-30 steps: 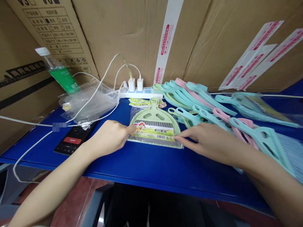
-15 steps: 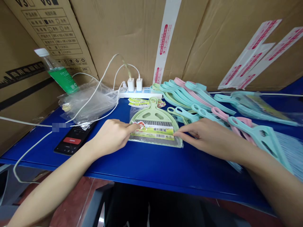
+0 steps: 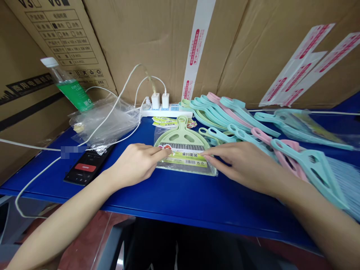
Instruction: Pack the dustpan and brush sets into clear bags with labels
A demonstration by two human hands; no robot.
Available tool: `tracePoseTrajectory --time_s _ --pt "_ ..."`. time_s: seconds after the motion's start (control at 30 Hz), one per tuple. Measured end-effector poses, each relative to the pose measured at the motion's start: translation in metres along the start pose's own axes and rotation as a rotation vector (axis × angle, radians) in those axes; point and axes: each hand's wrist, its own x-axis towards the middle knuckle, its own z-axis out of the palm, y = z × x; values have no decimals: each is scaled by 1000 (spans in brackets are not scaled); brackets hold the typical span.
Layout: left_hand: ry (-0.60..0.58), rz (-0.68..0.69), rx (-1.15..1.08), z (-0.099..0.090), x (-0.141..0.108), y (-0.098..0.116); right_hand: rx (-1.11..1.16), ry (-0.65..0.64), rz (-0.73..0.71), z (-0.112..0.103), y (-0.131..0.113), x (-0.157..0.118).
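A light green dustpan (image 3: 183, 135) lies flat in front of me with its handle pointing away. Grey brush bristles show inside it, and a clear plastic bag (image 3: 212, 172) covers it. Across its front runs a yellow and white printed label (image 3: 187, 161). My left hand (image 3: 140, 159) rests at the label's left side, index finger stretched onto it, the other fingers loosely bent. At the label's right end, my right hand (image 3: 239, 161) touches it with its fingertips, fingers stretched and a gap below the index finger. Neither hand is wrapped round anything.
Blue, pink and green dustpans (image 3: 225, 112) and small brushes (image 3: 312, 168) pile up on the right. More labels (image 3: 165, 122) lie behind the bagged set. To the left are a phone (image 3: 87, 167), plastic bags (image 3: 112, 116), a bottle (image 3: 73, 90) and cables. A power strip (image 3: 168, 111) stands by the cardboard boxes.
Both hands have slid slightly inward over the label, the left fingertip to the right and the right fingertips to the left. The dustpan stays in place.
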Motion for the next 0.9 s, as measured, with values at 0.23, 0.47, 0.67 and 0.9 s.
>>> tracePoseTrajectory --time_s 0.23,0.47,0.67,0.9 --pt "-139 62 -189 6 4 7 -60 116 -249 20 -13 5" --pt "-211 -35 -217 6 6 7 -123 119 -285 33 -17 8" --pt "-274 -103 -143 5 8 8 -154 127 -252 36 -21 8" --pt "-315 -202 -127 3 10 11 -136 118 -191 31 -22 9"
